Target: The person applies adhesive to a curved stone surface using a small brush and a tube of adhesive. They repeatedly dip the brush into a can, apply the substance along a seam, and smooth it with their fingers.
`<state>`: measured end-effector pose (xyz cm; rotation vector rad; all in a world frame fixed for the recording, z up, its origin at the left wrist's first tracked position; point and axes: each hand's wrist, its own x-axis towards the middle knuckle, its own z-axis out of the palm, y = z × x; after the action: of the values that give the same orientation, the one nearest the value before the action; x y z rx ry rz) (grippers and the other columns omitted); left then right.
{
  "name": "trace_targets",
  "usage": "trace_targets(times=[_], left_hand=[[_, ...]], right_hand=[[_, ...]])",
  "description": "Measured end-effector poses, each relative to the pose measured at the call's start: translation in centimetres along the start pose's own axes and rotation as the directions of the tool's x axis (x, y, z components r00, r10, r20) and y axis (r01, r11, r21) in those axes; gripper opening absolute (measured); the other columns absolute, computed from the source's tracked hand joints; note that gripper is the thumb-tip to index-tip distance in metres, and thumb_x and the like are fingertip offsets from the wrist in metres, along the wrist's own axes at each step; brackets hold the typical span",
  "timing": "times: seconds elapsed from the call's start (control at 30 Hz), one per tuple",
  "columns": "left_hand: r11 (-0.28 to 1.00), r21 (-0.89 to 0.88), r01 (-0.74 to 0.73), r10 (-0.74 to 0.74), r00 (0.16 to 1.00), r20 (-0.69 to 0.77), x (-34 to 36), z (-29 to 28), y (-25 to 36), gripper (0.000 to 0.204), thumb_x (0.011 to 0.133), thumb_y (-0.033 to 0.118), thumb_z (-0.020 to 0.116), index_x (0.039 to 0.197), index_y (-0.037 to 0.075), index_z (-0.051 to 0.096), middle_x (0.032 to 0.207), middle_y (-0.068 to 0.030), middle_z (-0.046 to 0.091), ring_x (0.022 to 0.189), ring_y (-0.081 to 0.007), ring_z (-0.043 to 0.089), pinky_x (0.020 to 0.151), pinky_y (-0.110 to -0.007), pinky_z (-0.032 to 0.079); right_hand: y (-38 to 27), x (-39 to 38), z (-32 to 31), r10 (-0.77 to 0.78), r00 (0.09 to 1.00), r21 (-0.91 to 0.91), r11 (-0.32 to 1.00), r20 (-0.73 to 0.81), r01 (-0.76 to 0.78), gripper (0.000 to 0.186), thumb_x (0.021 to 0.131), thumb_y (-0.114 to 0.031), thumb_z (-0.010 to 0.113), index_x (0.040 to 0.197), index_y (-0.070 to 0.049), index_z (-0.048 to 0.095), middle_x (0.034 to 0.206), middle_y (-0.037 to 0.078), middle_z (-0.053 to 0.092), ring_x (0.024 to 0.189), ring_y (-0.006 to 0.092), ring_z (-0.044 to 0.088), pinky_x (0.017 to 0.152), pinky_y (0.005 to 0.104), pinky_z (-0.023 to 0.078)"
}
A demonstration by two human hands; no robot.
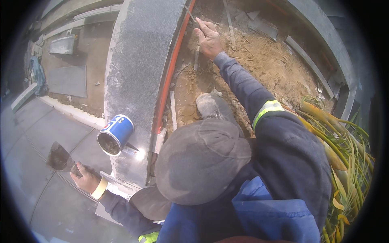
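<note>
My left hand (pixel 86 179) is closed round the handle of a wide-bladed putty knife (pixel 58 157), whose blade looks coated with grey-brown material. Farther off, my right arm reaches forward, and my right hand (pixel 208 39) grips a thin, narrow tool (pixel 189 13) against the edge of a grey stone slab (pixel 137 60). That tool's exact kind is not clear. A blue and white can (pixel 121 127) lies tilted on the slab's left side near my left hand, its dark opening towards me. Along the slab's right edge runs an orange-red strip (pixel 164 97).
Bare soil (pixel 267 65) with scattered strips lies right of the slab, bounded by a curved stone edge (pixel 330 36). Leafy plants (pixel 344 162) crowd the right. Grey paving (pixel 52 194) spreads at left, below a loose flat panel (pixel 68 81). A grey cap (pixel 198 162) blocks the centre.
</note>
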<state>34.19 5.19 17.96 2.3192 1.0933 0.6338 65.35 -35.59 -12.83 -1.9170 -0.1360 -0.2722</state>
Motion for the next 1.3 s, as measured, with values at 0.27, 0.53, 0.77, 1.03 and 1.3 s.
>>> trace_targets(times=[0.27, 0.53, 0.77, 1.03, 1.3], left_hand=[[0.998, -0.01, -0.055, 0.055, 0.998, 0.006, 0.2, 1.6, 0.8, 0.024, 0.1, 0.024, 0.067, 0.102, 0.001, 0.059, 0.064, -0.0028, 0.054, 0.051, -0.0115, 0.052, 0.046, -0.027, 0.041], [1.0, -0.015, -0.014, 0.013, 1.0, -0.014, 0.2, 1.0, 0.7, 0.025, 0.1, 0.024, 0.068, 0.103, 0.001, 0.059, 0.062, -0.0022, 0.053, 0.051, -0.0114, 0.051, 0.046, -0.027, 0.041], [0.998, -0.055, -0.015, 0.015, 1.0, -0.007, 0.3, 0.6, -0.3, 0.026, 0.1, 0.025, 0.068, 0.105, 0.001, 0.059, 0.063, -0.0013, 0.053, 0.051, -0.0105, 0.051, 0.046, -0.027, 0.04], [0.997, -0.044, 0.058, -0.058, 0.998, -0.009, -0.4, -0.5, 0.5, 0.026, 0.1, 0.025, 0.068, 0.105, 0.002, 0.058, 0.063, -0.0011, 0.054, 0.052, -0.0103, 0.051, 0.047, -0.026, 0.039], [0.996, -0.077, 0.042, -0.043, 0.999, -0.008, -0.2, -0.7, 0.1, 0.025, 0.101, 0.025, 0.068, 0.104, 0.003, 0.057, 0.064, -0.001, 0.054, 0.053, -0.0103, 0.05, 0.05, -0.026, 0.04]], right_hand=[[-1.8, -2.9, 1.3, -0.007, 1.0, -0.055, 0.998, -0.018, 0.006, 0.047, 0.099, -0.017, 0.067, 0.144, -0.011, 0.058, 0.124, 0.01, 0.063, 0.115, 0.0219, 0.06, 0.096, 0.0305, 0.049], [-3.5, -4.0, 2.6, 0.093, 0.996, 0.034, 0.995, -0.011, -0.093, 0.048, 0.099, -0.016, 0.067, 0.145, -0.007, 0.056, 0.121, 0.009, 0.061, 0.108, 0.0179, 0.059, 0.091, 0.0276, 0.049], [-4.3, -8.1, 1.9, 0.038, 0.998, 0.029, 0.999, 0.058, -0.039, 0.045, 0.099, -0.015, 0.066, 0.143, -0.006, 0.058, 0.12, 0.01, 0.062, 0.105, 0.0185, 0.06, 0.091, 0.0288, 0.05], [-5.7, -5.6, -1.9, 0.317, 0.947, 0.316, 0.894, 0.051, -0.316, 0.04, 0.106, -0.017, 0.055, 0.142, -0.001, 0.056, 0.108, 0.007, 0.06, 0.085, 0.013, 0.061, 0.077, 0.029, 0.053], [-6.8, -5.7, 3.6, 0.143, 0.989, 0.208, 0.967, 0.03, -0.146, 0.046, 0.106, -0.02, 0.055, 0.147, 0.003, 0.05, 0.122, 0.009, 0.059, 0.104, 0.0153, 0.059, 0.091, 0.0269, 0.049]])
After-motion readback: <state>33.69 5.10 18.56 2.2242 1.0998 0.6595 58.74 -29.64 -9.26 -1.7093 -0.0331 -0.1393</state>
